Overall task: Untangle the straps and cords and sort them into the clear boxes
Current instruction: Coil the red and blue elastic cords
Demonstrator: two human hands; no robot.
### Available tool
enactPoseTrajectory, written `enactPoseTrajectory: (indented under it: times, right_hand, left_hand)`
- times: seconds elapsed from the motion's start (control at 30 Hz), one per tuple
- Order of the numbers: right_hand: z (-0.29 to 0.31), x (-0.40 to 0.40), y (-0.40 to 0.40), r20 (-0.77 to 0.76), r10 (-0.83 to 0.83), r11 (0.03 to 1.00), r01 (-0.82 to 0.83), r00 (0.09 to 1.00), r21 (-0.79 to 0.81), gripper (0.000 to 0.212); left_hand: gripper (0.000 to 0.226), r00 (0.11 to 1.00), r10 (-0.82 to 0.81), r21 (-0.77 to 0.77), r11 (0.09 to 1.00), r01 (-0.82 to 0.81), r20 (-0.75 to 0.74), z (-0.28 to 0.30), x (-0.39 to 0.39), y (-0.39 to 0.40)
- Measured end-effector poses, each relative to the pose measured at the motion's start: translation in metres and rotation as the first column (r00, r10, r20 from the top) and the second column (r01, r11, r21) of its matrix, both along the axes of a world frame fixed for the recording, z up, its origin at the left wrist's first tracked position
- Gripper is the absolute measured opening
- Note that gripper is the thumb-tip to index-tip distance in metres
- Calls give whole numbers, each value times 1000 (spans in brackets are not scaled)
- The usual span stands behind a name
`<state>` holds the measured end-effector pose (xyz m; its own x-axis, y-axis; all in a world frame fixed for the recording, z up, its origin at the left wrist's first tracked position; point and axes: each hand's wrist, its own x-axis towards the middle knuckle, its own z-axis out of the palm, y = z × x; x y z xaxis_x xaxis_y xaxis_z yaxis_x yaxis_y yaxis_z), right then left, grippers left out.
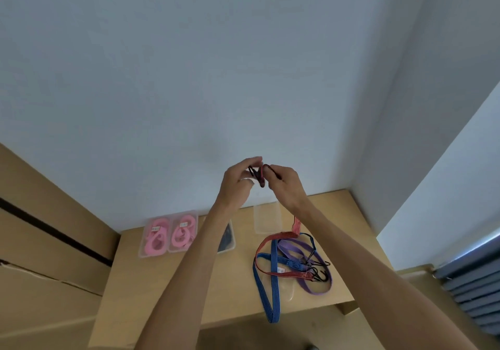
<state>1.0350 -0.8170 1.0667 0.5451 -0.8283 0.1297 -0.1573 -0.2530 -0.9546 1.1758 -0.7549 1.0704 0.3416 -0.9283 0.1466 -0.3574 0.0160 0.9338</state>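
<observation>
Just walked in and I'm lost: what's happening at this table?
A person holds up one hooked end of the red strap in the left hand and right hand. Its rest lies tangled with blue and purple straps on the table. Two clear boxes already hold pink cords.

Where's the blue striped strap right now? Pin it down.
In the head view, the blue striped strap lies on the right half of the wooden table, tangled with the red strap and purple strap, its long loop overhanging the near edge.
</observation>
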Motion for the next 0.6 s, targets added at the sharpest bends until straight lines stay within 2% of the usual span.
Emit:
enactPoseTrajectory:
  times: [0.07,0.2,0.37,0.53,0.6]
  right_hand:
    - [-1,-1,-2,-4,-20,998,20,1000,53,45]
    - [-1,-2,-5,-2,-78,992,78,997,102,48]
    - [-4,-4,-10,-17,-107,983,109,994,148,51]
    - [-9,-14,-15,4,-91,987,90,996,131,30]
    - [-11,-16,-14,-29,-33,991,37,999,129,23]
  left_hand:
    - [54,999,32,4,999,-32,2,2,-3,8]
    - [19,988,73,40,996,-79,135,4,-6,20]
    - [23,957,11,65,997,-31,289,12,-7,29]
    - [21,942,198,-37,980,-196,269,17,2,31]
    - [22,927,257,-54,966,-252,274,17,5,31]
